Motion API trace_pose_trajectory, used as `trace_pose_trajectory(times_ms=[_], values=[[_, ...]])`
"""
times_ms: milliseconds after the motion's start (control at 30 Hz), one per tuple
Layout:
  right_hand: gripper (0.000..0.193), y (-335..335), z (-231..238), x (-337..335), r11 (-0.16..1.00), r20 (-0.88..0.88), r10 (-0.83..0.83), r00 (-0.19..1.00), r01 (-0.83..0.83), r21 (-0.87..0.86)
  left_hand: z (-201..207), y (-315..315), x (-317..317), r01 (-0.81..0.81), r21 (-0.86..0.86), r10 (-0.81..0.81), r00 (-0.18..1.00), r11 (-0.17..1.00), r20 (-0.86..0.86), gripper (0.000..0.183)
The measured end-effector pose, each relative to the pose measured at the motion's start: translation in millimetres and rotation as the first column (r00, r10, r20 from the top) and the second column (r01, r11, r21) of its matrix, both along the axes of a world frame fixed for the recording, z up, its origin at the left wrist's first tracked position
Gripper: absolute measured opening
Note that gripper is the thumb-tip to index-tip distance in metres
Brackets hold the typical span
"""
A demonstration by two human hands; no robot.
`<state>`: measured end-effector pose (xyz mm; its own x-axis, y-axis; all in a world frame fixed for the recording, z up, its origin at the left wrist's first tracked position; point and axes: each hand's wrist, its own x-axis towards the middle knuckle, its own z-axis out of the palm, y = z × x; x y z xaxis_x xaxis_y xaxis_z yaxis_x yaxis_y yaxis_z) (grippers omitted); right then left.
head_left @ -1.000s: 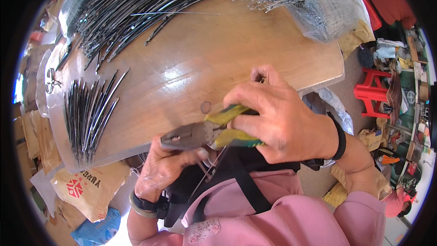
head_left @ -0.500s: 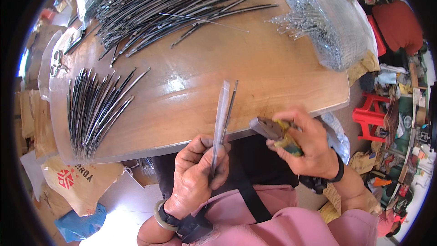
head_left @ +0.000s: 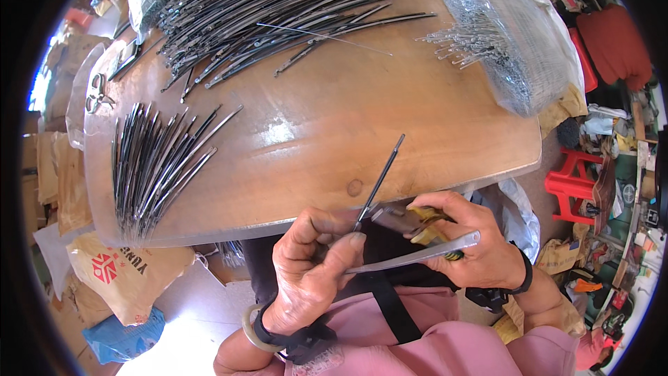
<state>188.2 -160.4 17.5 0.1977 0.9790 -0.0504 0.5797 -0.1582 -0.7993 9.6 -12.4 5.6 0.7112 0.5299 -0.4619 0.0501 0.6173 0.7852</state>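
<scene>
I've got the table [head_left: 445,118] ahead, dark strips [head_left: 264,21] heaped far left, a plastic bag [head_left: 529,56] of wires [head_left: 470,43] far right. Right hand [head_left: 476,244] grips pliers [head_left: 406,221]; left hand [head_left: 313,254] pinches a tilted dark rod [head_left: 383,177] just beside them, while a grey strip [head_left: 410,255] crosses, partly hiding the right fingers [head_left: 433,203].

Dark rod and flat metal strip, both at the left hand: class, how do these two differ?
The dark rod is thin and blackish; the flat metal strip is broader and silvery grey. The dark rod points steeply up the picture, while the flat metal strip slants gently rightward, passing in front of the right hand. Both are long, narrow and held in the left hand.
</scene>
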Motion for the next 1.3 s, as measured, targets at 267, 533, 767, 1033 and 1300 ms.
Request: trace_pose_trajectory(times_ms=[267,533,767,1033,1300], values=[[0.035,9,-2,-6,0.99,0.064,0.141,0.988,-0.139,-0.038,-3,5,-1,0.019,0.071,-0.022,0.999,0.997,0.036,0.013],[0.034,41,-13,-22,0.962,0.158,0.243,0.957,-0.259,0.087,-8,20,-24,-0.137,0.288,0.165,0.983,0.948,-0.078,0.016],[0.031,55,-24,-23,0.954,0.152,0.18,0.972,-0.21,0.215,-4,40,-20,-0.156,0.229,0.158,0.987,0.961,0.011,0.015],[0.031,34,27,42,0.99,0.207,0.07,0.976,-0.094,0.108,-4,61,-76,-0.121,0.488,0.262,0.937,0.864,-0.23,0.012],[0.024,64,15,117,0.946,0.783,-0.176,0.597,-0.118,0.302,12,107,-58,0.381,0.923,0.252,0.888,0.062,-0.384,0.032]])
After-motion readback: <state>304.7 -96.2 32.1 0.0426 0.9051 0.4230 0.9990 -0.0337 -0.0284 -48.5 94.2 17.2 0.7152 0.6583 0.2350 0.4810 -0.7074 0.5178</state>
